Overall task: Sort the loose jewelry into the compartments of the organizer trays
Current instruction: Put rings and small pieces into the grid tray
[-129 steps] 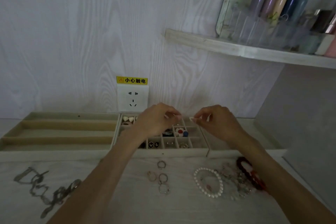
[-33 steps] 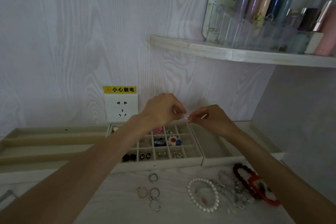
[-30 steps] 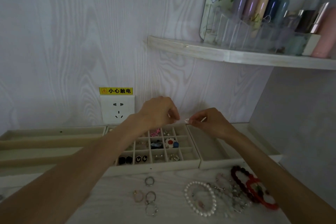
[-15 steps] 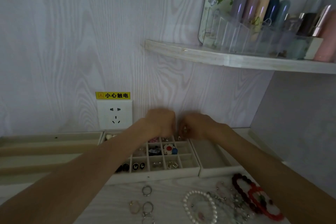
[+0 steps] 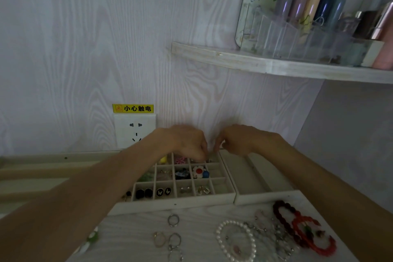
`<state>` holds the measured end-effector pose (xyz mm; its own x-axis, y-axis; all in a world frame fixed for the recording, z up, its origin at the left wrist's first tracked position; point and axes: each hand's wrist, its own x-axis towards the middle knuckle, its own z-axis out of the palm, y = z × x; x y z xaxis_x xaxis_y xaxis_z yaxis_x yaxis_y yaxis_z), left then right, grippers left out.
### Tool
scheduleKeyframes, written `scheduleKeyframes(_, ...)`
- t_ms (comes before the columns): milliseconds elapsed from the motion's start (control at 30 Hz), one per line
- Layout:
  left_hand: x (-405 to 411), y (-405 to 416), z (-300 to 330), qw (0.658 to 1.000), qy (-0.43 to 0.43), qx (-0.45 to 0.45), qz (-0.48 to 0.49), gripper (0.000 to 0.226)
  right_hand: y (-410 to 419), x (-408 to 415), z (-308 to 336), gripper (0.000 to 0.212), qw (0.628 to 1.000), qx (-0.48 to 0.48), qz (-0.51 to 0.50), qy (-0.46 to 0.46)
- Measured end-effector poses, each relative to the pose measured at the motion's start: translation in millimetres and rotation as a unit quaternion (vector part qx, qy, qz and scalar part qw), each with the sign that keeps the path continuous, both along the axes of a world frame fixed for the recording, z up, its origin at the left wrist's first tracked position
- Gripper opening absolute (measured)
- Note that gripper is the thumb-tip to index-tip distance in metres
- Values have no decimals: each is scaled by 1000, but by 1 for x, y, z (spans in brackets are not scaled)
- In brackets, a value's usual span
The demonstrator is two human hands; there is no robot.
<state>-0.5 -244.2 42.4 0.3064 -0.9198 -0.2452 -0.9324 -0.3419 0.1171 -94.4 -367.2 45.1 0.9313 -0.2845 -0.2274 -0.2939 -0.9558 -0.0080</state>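
White table [image 5: 131, 238], organizer trays [image 5: 174, 205], rings [image 5: 173, 219], bracelets [image 5: 236, 240]

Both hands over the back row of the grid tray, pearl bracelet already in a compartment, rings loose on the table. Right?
Not quite. In the head view the pearl bracelet lies loose on the table, in front of the grid tray, beside the rings. The rest holds.
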Motion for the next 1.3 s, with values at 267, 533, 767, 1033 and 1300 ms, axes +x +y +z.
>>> scheduleKeyframes(267,-7,-6,4,996,-39,80,-31,46,7,-2,-3,45,993,28,8,110)
scheduleKeyframes(533,-5,-10,-2,992,-50,109,-34,48,9,6,-2,42,993,47,-34,107)
scheduleKeyframes(767,-1,-13,-3,994,-34,103,-22,44,11,0,1,38,994,50,-12,98)
scheduleKeyframes(1033,1,-15,-7,994,-33,102,-24,40,10,11,-5,43,992,36,-34,114)
scheduleKeyframes(1300,0,0,7,1000,19,18,9,32,4,-11,16,39,997,70,31,28)
